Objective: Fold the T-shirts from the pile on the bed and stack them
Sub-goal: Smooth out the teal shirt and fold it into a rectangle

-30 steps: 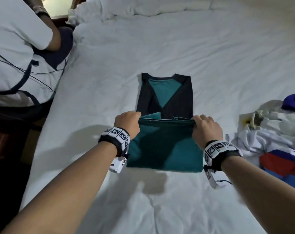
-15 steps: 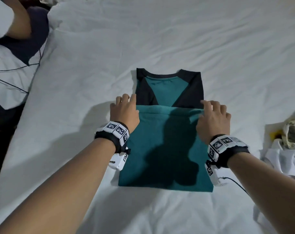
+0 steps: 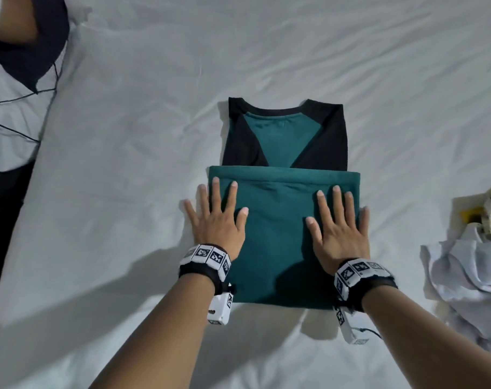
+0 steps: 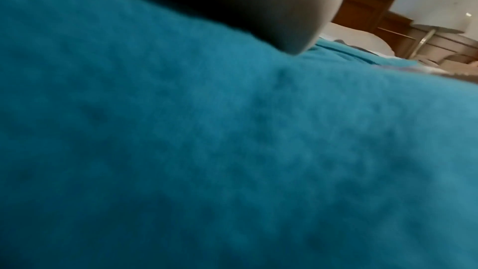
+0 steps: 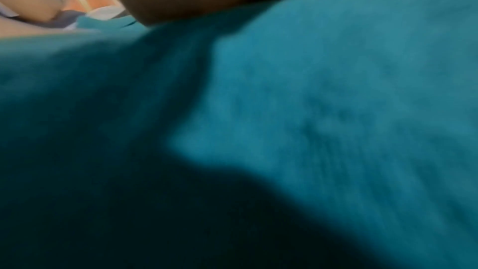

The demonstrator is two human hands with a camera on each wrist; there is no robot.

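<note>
Shirt: teal cotton T-shirt with black raglan sleeves (image 3: 283, 220), mid-bed, lying flat; lower half folded up over the body, fold's top edge straight across just below the black shoulders, collar end away from the person.
Bed: white wrinkled bed sheet (image 3: 154, 136) under everything.
Left hand: left hand (image 3: 216, 220) flat, fingers spread wide and straight, palm down on the folded panel's left edge; outer fingers hang off onto the sheet. Holds nothing.
Right hand: right hand (image 3: 338, 228) flat, fingers straight and spread, pressing the folded panel's right side, little finger at the shirt's right edge. Holds nothing.
Wrist views: both blurred, mostly teal fabric close up with the hand's underside on top.
Pile: crumpled white clothes pile (image 3: 468, 265) at right edge of bed, well apart from the shirt.
Other: second person in a white and navy top (image 3: 11, 88) at the left bedside, partly out of view.
</note>
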